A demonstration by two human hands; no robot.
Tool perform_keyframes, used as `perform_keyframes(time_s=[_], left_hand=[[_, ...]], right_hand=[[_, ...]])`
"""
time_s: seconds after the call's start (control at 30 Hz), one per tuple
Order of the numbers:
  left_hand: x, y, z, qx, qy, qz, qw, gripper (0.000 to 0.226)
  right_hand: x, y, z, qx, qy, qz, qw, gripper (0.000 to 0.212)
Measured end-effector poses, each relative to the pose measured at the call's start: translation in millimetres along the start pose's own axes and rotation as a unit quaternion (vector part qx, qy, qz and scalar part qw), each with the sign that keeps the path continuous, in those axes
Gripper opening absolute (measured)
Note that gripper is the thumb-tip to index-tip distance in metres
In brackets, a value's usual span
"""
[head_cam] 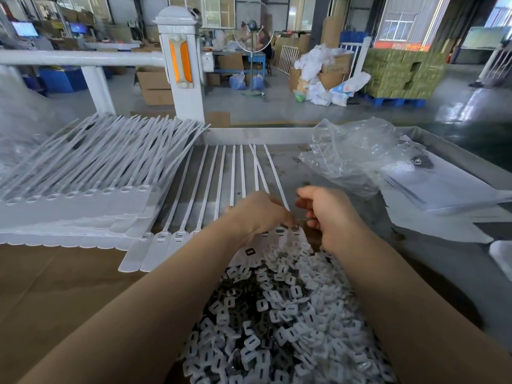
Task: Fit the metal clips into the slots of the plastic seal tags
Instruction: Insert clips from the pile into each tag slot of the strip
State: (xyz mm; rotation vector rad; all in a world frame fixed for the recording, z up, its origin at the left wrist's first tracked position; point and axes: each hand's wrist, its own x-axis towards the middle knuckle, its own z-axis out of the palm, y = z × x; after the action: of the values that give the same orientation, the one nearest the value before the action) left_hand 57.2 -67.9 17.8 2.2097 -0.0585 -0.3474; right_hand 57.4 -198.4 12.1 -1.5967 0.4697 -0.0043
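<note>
Several seal tags (177, 239) lie in a row at centre frame; the left ones look fitted. Both hands meet at its right end: left hand (257, 214) presses there, right hand (329, 214) seemingly pinches a clip. Countless metal clips (277, 314) remain below.

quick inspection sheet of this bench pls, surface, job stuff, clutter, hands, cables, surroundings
surface: grey metal table with a raised rim; brown cardboard at the near left.
job's things: row of white seal tags laid flat, straps pointing away; stacked tags at left; heap of metal clips between the forearms.
clutter: crumpled clear plastic bag; flat white sheets at right.
grippers: left hand fingers down on the tag heads; right hand curled beside it, what it pinches too small to tell.
cables: nothing seen.
surroundings: white post with orange reflector, cartons, standing fan, people at a far bench.
</note>
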Motion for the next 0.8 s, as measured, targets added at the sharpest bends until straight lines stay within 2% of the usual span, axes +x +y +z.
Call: perform_keyframes(time_s=[0.3, 0.8], left_hand=[[2, -4, 5, 0.031, 0.01, 0.008, 0.999, 0.02], [1, 0, 1, 0.032, -0.013, 0.021, 0.999, 0.013]], right_hand=[[-8, -3, 1, -0.023, 0.001, -0.007, 1.0, 0.018], [-18, -8, 1, -0.041, 0.006, 0.002, 0.999, 0.019]])
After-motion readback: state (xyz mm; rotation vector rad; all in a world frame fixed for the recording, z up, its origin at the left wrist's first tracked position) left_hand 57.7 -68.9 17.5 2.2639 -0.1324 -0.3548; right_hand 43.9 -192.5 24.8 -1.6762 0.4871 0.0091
